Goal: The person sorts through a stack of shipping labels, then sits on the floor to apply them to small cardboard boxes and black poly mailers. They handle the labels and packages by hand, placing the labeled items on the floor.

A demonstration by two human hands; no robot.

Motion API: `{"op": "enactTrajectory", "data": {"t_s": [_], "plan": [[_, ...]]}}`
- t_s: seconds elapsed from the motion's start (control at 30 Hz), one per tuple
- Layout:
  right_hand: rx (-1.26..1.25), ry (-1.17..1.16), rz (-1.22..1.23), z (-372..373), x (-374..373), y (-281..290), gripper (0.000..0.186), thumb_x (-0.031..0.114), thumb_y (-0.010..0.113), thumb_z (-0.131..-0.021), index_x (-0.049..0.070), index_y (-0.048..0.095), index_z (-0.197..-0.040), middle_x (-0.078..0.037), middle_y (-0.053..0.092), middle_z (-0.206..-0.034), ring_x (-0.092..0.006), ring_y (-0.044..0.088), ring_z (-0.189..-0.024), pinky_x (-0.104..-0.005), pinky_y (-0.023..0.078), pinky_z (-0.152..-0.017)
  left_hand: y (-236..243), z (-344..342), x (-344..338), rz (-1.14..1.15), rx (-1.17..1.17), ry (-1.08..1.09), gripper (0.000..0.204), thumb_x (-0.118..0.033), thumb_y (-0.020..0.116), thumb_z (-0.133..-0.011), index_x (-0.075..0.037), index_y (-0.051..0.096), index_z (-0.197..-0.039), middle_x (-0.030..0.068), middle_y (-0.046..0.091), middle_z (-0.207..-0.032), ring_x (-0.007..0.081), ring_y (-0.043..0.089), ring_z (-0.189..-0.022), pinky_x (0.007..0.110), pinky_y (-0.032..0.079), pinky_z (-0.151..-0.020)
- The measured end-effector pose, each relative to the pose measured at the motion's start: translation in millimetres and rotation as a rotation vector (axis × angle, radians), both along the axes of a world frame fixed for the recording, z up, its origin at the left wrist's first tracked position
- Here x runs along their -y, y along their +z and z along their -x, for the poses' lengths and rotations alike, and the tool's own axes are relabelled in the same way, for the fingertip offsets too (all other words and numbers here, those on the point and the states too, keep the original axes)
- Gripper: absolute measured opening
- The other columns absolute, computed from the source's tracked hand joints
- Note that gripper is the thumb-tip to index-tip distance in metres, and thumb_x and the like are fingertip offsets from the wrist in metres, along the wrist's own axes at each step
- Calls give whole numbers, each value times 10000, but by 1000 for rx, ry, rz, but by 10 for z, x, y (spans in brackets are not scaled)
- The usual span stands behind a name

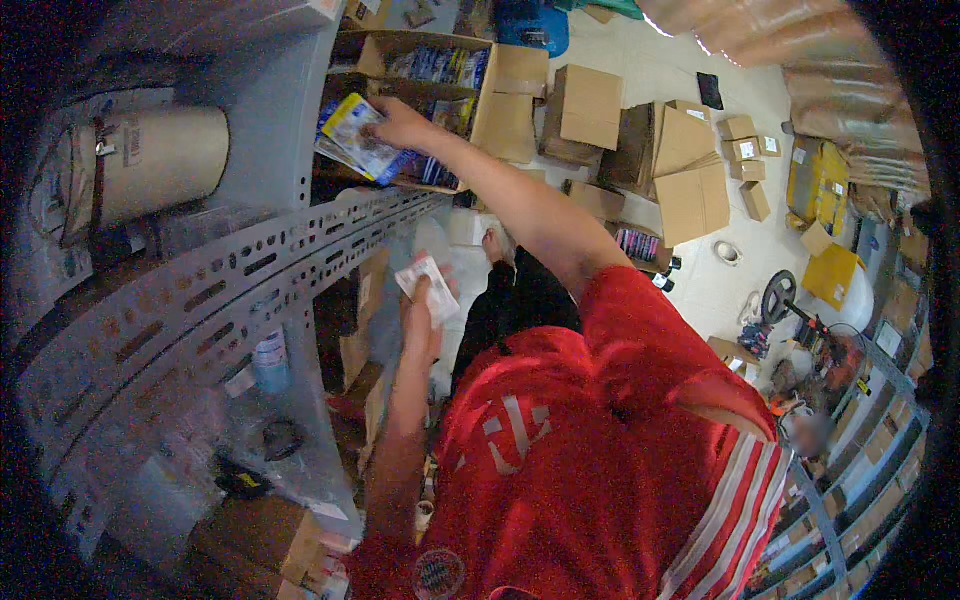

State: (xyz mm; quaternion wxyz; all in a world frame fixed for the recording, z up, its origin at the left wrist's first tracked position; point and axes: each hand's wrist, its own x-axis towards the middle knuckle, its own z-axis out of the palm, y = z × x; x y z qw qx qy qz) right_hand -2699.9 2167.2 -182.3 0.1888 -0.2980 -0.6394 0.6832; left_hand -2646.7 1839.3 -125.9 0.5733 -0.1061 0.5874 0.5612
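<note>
My right hand (402, 126) reaches over an open cardboard box (484, 85) on the shelf. Its fingers are closed on a flat yellow, blue and white package (360, 138). Other blue-edged packages lie under or against this one; how many are in the grip I cannot tell. Inside the box stand rows of blue and white packages (437, 66), split by a cardboard divider. Lower down, beside the shelf's edge, my left hand (420, 305) is closed on a small white slip of paper (428, 283), its thumb on top.
A perforated grey metal shelf frame (230, 272) runs along my left, with a large beige roll (165, 160) on it. Several cardboard boxes (590, 105) and flattened cartons (693, 205) lie on the floor. Another rack (850, 480) stands at the lower right.
</note>
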Motion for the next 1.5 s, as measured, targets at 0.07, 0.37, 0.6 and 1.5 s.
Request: {"op": "enactTrajectory", "data": {"t_s": [0.07,0.37,0.6,1.5], "plan": [[27,51,-13,556,-154,-59,556,230,731,-899,-22,617,-1382,-199,739,-1195,-253,703,-1029,-397,554,-909,11,-145,261,17,-4,25,476,-205,513,-1081,-183,456,-1552,141,689,-1277,238,695,-1021,379,589,-853],[3,-135,-28,413,-166,-411,456,243,714,-946,-13,637,-1317,-141,745,-1107,-199,707,-848,-367,571,-743,111,-352,532,-21,-21,-41,500,-159,491,-1072,-175,427,-1568,189,661,-1322,280,702,-1074,417,606,-907],[-50,-148,595,-2668,674,-367,494,200,720,-952,43,588,-1401,-62,732,-1157,-151,703,-965,-329,574,-833,-44,-218,320,-120,127,-213,691,-45,504,-938,-197,357,-1596,226,629,-1356,339,680,-1133,486,598,-948],[769,-608,383,-5077,5644,-825,243,191,584,-969,-16,646,-1080,-182,738,-934,-258,754,-826,-378,600,-756,1776,-1741,850,-396,329,-1168,1001,156,428,-693,-119,247,-1638,252,545,-1491,384,586,-1343,500,470,-1154]]}}
